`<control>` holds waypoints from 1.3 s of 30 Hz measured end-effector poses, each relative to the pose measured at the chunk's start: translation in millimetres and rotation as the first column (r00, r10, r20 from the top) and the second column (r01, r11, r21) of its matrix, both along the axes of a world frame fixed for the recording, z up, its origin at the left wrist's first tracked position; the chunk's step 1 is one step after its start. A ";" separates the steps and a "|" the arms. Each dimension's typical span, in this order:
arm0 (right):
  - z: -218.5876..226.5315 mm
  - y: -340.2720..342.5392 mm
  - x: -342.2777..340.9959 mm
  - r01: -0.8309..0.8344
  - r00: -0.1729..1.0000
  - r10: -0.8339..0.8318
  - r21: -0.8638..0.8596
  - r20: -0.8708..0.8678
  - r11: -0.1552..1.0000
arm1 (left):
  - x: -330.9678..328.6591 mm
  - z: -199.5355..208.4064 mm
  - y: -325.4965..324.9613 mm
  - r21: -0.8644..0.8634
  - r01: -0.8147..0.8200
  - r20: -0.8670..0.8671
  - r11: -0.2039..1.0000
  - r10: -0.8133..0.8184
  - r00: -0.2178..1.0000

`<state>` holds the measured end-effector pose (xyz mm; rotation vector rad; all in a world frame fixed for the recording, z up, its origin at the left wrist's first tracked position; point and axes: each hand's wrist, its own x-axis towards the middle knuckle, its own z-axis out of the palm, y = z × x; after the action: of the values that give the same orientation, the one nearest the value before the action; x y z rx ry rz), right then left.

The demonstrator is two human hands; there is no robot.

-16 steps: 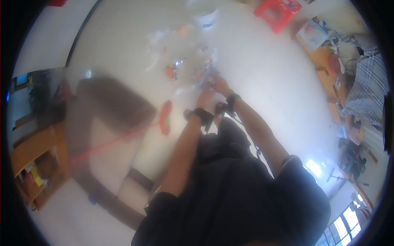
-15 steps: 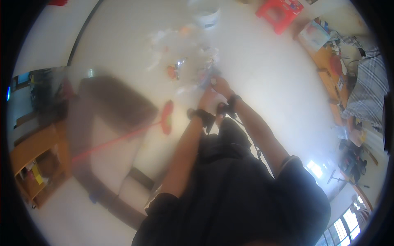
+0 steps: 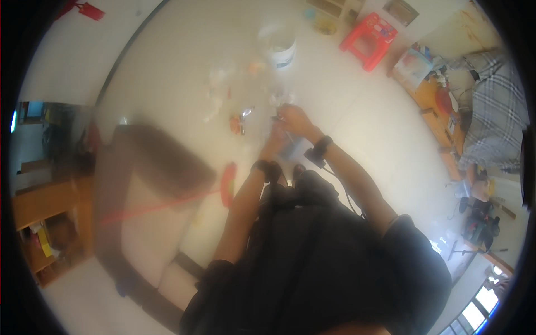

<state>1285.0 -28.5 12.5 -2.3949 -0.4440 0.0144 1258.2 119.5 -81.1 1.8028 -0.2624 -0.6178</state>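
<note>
Both hands are together in front of me above the floor, and the view is hazy. My right hand [image 3: 297, 120] has its fingers curled in, closed around something small that I cannot make out. Just left of it and a little nearer, my left hand [image 3: 273, 142] looks closed too, its fingers blurred. A bluish, see-through sheet-like thing [image 3: 290, 148] shows between and below the hands; its kind is unclear. Beyond them, loose litter [image 3: 222, 84] lies scattered on the floor, with a shiny orange-and-silver wrapper [image 3: 241, 121] nearest my left hand.
A white bucket [image 3: 279, 51] stands beyond the litter, and a red plastic stool [image 3: 369, 40] at far right. Left of me are a red broom [image 3: 228, 185] and a dark brown bench-like piece [image 3: 162, 148]. A wooden cabinet [image 3: 56, 223] stands at left. A checked cloth [image 3: 497, 106] hangs at right.
The view has shifted, so the bucket and stool sit lower in the picture. My hands, close together before, have drawn slightly apart, and the bluish thing now shows between them.
</note>
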 end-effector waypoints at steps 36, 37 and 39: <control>204.4 -163.2 178.0 -0.081 0.909 -0.066 0.328 0.412 0.941 | 220.2 88.6 -135.0 0.052 -0.199 0.514 0.979 0.144 0.846; 206.1 -169.3 184.7 -0.106 0.919 -0.048 0.362 0.392 0.926 | 228.6 87.9 -139.4 0.085 -0.198 0.471 0.976 0.135 0.872; 211.3 -180.8 195.2 -0.142 0.927 -0.018 0.395 0.374 0.908 | 242.6 85.4 -150.5 0.116 -0.206 0.428 0.972 0.138 0.893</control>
<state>1480.2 -209.3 223.9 -1.9548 -0.6297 -0.4681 1500.8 -31.0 4.2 2.0791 -0.3430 -0.1198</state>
